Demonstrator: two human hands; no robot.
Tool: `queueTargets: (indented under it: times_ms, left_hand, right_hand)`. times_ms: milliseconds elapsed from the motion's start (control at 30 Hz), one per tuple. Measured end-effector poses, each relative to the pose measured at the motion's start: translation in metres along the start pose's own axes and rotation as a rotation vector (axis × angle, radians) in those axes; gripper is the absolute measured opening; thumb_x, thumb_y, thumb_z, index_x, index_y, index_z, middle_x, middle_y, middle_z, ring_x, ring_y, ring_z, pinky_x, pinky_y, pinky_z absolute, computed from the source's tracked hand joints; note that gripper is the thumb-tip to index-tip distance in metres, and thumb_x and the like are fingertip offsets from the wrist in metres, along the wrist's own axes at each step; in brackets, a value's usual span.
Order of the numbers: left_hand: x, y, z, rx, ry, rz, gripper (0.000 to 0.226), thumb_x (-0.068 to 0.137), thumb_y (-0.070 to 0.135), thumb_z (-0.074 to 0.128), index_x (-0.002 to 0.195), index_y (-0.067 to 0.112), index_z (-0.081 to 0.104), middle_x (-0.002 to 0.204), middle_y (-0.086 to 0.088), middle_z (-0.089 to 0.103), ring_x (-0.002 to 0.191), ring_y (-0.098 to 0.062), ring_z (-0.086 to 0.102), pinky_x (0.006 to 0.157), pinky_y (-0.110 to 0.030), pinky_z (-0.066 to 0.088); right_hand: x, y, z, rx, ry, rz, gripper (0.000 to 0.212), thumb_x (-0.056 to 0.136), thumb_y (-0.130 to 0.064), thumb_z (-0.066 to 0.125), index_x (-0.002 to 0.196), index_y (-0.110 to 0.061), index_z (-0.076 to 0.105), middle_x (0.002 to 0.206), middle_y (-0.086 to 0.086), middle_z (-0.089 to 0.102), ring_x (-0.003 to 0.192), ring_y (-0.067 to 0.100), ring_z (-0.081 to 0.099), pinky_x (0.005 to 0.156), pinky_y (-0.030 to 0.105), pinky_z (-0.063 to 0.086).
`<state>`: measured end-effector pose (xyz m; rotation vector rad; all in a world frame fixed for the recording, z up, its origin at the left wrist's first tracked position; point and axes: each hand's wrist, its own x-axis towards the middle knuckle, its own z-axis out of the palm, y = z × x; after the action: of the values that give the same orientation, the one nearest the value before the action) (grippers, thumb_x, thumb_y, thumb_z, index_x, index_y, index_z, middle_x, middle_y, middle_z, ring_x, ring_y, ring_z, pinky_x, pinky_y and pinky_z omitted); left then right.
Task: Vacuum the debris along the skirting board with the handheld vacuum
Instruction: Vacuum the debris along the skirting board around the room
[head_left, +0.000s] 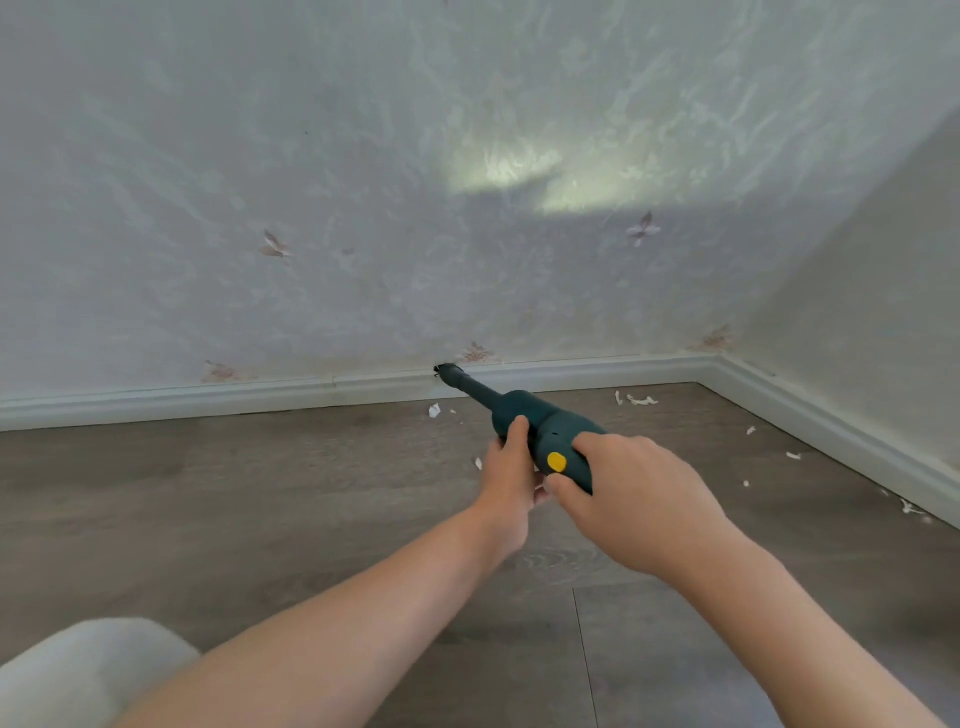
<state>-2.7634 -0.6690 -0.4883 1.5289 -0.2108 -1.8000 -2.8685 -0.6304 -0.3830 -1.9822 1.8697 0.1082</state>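
A dark green handheld vacuum (524, 413) with a yellow button points away from me, held above the floor. Its narrow nozzle tip reaches the top edge of the white skirting board (260, 397). My left hand (511, 467) grips the vacuum's body from the left side, fingers curled round it. My right hand (623, 493) grips the rear handle, thumb just below the yellow button. White scraps of debris (434, 410) lie on the wood floor near the skirting, with more debris by the right corner (636, 399) and along the right wall's skirting (792, 455).
Two walls meet in a corner at the right (719, 358). The far wall carries pale floral wallpaper with a patch of light. A pale rounded cushion or seat (88, 670) sits at the lower left, close to my left arm.
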Motion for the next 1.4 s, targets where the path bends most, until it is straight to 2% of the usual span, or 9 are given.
queueTargets:
  times_ms: [100,267,367,533,700,833,1000,1133,1400]
  left_hand:
    - [0.001,-0.004,0.003,0.016,-0.030,-0.012,0.029,0.104,0.041,0.049,0.125,0.025,0.061,0.102,-0.001,0.076,0.081,-0.014,0.072,0.051,-0.022,0.055]
    - [-0.003,-0.024,0.026,0.107,-0.216,-0.085,0.033,0.104,0.043,0.049,0.129,0.023,0.057,0.117,-0.004,0.073,0.090,-0.019,0.070,0.077,-0.033,0.059]
    - [-0.006,-0.030,0.038,0.162,-0.272,-0.098,0.033,0.105,0.041,0.049,0.130,0.021,0.056,0.113,-0.001,0.071,0.086,-0.017,0.068,0.077,-0.033,0.056]
    - [-0.002,-0.047,0.015,0.112,-0.133,-0.007,0.033,0.099,0.039,0.051,0.124,0.017,0.057,0.098,-0.004,0.073,0.078,-0.018,0.067,0.064,-0.030,0.053]
    - [0.014,-0.048,-0.034,0.064,0.079,-0.005,0.026,0.099,0.039,0.052,0.110,0.019,0.064,0.099,-0.010,0.074,0.085,-0.023,0.068,0.069,-0.034,0.054]
    - [0.024,-0.034,-0.057,0.076,0.049,-0.075,0.036,0.104,0.045,0.046,0.125,0.021,0.064,0.105,-0.004,0.076,0.088,-0.016,0.070,0.053,-0.024,0.054]
    - [0.023,-0.026,-0.046,0.162,-0.106,-0.122,0.040,0.106,0.047,0.042,0.128,0.020,0.063,0.099,0.000,0.074,0.087,-0.014,0.067,0.059,-0.026,0.053]
    - [0.020,-0.040,-0.029,0.247,-0.176,-0.158,0.038,0.106,0.048,0.045,0.123,0.020,0.063,0.107,-0.002,0.074,0.093,-0.017,0.067,0.066,-0.029,0.054]
    - [0.036,-0.064,-0.036,0.188,-0.057,-0.061,0.037,0.102,0.051,0.047,0.122,0.023,0.061,0.115,-0.008,0.074,0.096,-0.026,0.073,0.085,-0.043,0.062]
  right_hand:
    - [-0.002,0.003,0.007,0.001,0.041,0.036,0.028,0.097,-0.052,0.047,0.085,-0.027,0.046,0.077,-0.008,0.054,0.069,0.014,0.054,0.058,0.031,0.041]
    - [-0.026,0.029,0.017,0.021,0.089,0.176,0.028,0.097,-0.053,0.045,0.086,-0.027,0.048,0.076,-0.008,0.057,0.068,0.012,0.057,0.062,0.033,0.052]
    - [-0.039,0.038,0.016,0.013,0.103,0.227,0.028,0.097,-0.053,0.045,0.083,-0.029,0.046,0.074,-0.009,0.057,0.067,0.010,0.056,0.059,0.031,0.050]
    - [-0.045,0.026,0.017,0.064,0.018,0.141,0.027,0.096,-0.054,0.049,0.083,-0.030,0.049,0.072,-0.009,0.059,0.063,0.008,0.058,0.054,0.027,0.046]
    - [-0.013,-0.007,0.042,0.098,-0.079,0.050,0.025,0.094,-0.049,0.052,0.086,-0.026,0.053,0.077,-0.007,0.060,0.066,0.012,0.058,0.055,0.028,0.045]
    - [0.007,-0.029,0.065,0.086,-0.074,0.047,0.023,0.096,-0.045,0.051,0.093,-0.022,0.054,0.085,-0.002,0.062,0.075,0.018,0.062,0.066,0.034,0.055]
    - [0.002,-0.023,0.067,0.094,0.010,0.111,0.020,0.098,-0.043,0.049,0.092,-0.024,0.049,0.087,-0.003,0.060,0.079,0.019,0.062,0.068,0.034,0.053]
    - [-0.012,0.003,0.060,0.065,-0.002,0.178,0.024,0.096,-0.046,0.050,0.086,-0.024,0.051,0.079,-0.005,0.059,0.069,0.014,0.059,0.059,0.031,0.049]
    - [-0.006,0.003,0.053,0.111,-0.099,0.105,0.023,0.093,-0.044,0.053,0.087,-0.022,0.059,0.076,-0.004,0.061,0.067,0.014,0.060,0.057,0.030,0.049]
